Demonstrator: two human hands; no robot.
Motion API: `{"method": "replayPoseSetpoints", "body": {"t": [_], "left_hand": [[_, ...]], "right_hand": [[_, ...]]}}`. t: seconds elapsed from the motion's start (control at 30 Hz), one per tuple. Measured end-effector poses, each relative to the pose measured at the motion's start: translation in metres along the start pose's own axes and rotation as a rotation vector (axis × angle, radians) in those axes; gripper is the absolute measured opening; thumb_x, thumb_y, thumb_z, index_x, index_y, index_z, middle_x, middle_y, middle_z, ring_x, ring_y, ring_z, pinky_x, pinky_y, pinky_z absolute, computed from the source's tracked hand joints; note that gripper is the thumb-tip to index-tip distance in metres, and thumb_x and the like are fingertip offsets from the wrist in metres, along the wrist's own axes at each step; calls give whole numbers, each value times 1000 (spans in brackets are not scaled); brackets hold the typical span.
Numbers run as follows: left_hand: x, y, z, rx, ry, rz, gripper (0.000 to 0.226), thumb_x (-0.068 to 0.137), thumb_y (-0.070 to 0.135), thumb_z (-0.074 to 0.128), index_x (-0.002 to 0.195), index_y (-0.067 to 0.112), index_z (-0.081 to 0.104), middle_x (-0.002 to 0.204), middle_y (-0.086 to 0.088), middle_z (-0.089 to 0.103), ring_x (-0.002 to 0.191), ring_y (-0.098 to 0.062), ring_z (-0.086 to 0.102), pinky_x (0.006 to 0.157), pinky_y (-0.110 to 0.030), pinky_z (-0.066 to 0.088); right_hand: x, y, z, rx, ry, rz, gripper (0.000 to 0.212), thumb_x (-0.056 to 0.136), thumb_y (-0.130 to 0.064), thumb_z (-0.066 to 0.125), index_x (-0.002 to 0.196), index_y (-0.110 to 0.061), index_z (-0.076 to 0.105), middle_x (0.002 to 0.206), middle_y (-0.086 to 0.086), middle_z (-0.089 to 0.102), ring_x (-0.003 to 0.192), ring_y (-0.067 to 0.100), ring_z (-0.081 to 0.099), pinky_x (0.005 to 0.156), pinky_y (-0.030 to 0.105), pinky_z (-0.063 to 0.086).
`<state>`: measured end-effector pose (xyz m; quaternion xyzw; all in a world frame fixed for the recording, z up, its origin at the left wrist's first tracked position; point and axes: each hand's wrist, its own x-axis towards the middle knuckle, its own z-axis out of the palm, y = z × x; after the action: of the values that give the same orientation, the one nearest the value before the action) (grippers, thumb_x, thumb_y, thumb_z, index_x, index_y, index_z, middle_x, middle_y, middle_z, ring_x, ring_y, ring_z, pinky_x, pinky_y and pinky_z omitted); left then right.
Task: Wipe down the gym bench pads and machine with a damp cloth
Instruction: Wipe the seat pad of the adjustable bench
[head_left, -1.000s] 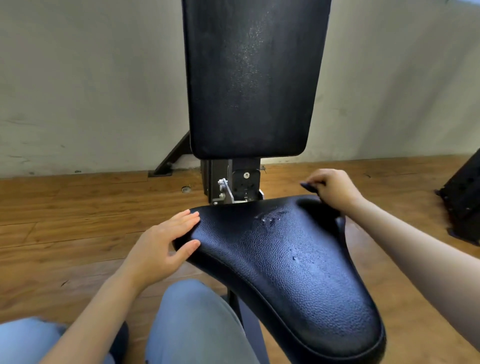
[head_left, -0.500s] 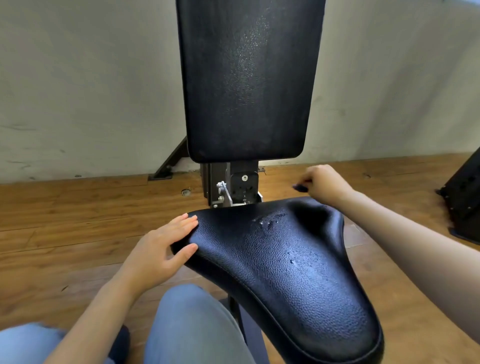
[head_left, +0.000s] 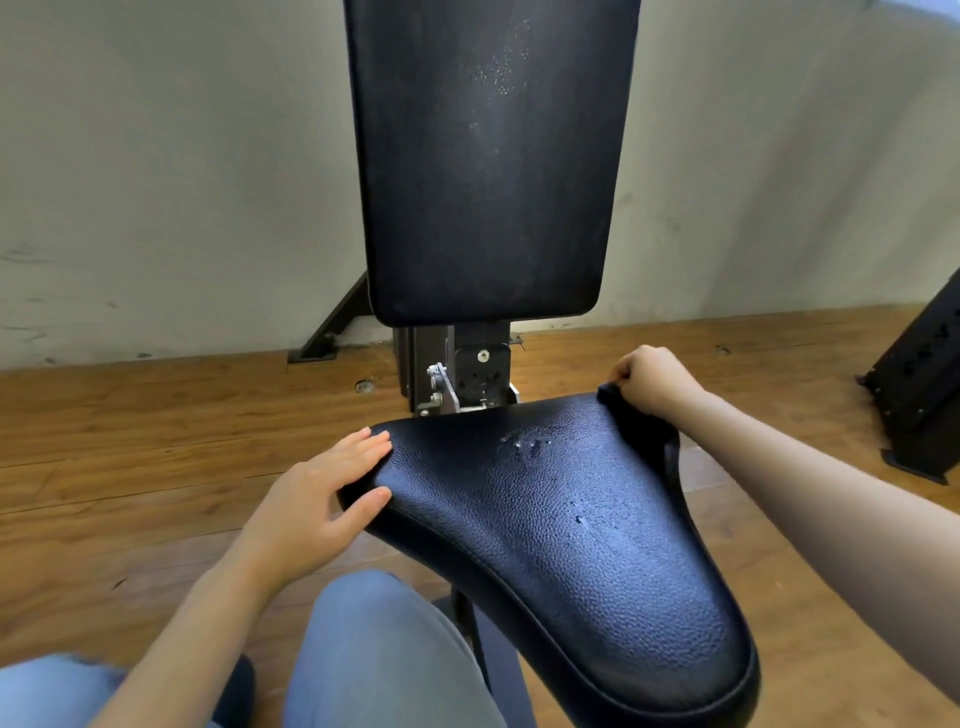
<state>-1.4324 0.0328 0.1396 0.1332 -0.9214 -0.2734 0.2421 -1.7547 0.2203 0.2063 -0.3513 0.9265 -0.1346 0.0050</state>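
1. While the seat pad (head_left: 561, 525) fills the middle of the view, its wide end lies toward the wall and its narrow end runs toward the person, so its long axis goes from the far edge to the near right.
2. Water droplets (head_left: 524, 444) sit on the pad near its far edge, between the two hands, and a few more lie further down its middle.
3. At the pad's far right corner, the right hand (head_left: 652, 379) has its fingers curled around a dark cloth (head_left: 608, 391), only a small piece of which shows, touching the pad's edge.
4. On the far left corner, the left hand (head_left: 317, 506) rests with straight fingers on top and the thumb against the side, holding nothing.
5. From the cloth, the droplets lie to the left and slightly nearer the person, so the right hand is the one placed to sweep across them, probably along the far edge first and then down the length.
6. Just beyond the seat, the upright back pad (head_left: 488, 171) stands against the wall, also speckled with droplets high up, so it likely needs wiping too.
7. Between the two pads sits the metal bracket (head_left: 457, 379), just beside the far edge, which a wide stroke could catch.
8. A dark frame (head_left: 919, 384) stands well apart at right on the wooden floor (head_left: 130, 441), and the person's knee (head_left: 384, 649) is below the seat.
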Motion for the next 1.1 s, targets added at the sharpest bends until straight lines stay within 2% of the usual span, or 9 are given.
{"method": "replayPoseSetpoints", "body": {"t": [0.2,0.37,0.57,0.7,0.77,0.83,0.9,1.0,1.1], "left_hand": [[0,1,1,-24,-1,-9,68,77,57,40,135,23,49,131,35,36,132,20,20,104,-4,18],[0,2,0,-23,-2,-5,68,77,58,40,135,24,48,130,36,35,129,24,19,100,3,14],[-1,1,3,-23,11,1,68,78,55,41,135,18,50,135,19,43,130,22,19,101,4,14],[-1,2,4,-56,16,-12,67,77,55,43,135,21,49,135,19,43,131,22,20,101,4,14],[-1,1,4,-60,32,-11,65,78,52,47,134,19,51,134,21,43,130,22,21,101,4,15],[-1,0,4,-62,43,-5,62,79,48,51,133,17,53,132,20,45,129,22,23,101,3,16],[-1,0,5,-70,45,-1,64,78,52,48,132,18,53,132,18,46,129,21,24,102,2,17],[-1,1,5,-72,44,2,66,77,53,45,132,18,53,133,15,47,129,21,25,103,1,18],[-1,2,5,-70,45,-4,68,76,53,45,132,16,53,134,12,48,127,24,24,103,1,17]], "right_hand": [[-26,9,-2,72,41,19,19,84,-4,57,85,-10,75,92,10,71,91,25,61,75,24,44],[-62,20,-20,54,-69,-50,19,85,-2,60,86,-13,75,76,-8,61,68,10,51,65,17,33],[-19,18,2,105,102,-59,21,85,0,57,93,-8,75,101,11,71,100,27,61,82,23,38],[-35,20,7,223,194,-30,23,82,6,57,87,-5,76,96,12,71,94,27,62,72,16,33],[-62,21,0,248,206,-76,19,80,8,61,83,-5,76,90,9,71,84,18,62,67,9,32],[-93,21,-3,282,194,-135,17,79,6,66,80,-7,77,81,1,69,73,-6,56,67,1,33],[-109,23,-3,299,162,-182,17,78,6,67,78,-8,77,74,-8,64,71,-17,53,68,-1,34],[-90,29,-6,244,160,-170,19,78,6,66,79,-10,77,78,-2,70,71,-3,57,67,6,35],[-68,28,0,207,195,-119,21,81,5,61,84,-8,76,91,7,72,89,26,63,79,23,39]]}}
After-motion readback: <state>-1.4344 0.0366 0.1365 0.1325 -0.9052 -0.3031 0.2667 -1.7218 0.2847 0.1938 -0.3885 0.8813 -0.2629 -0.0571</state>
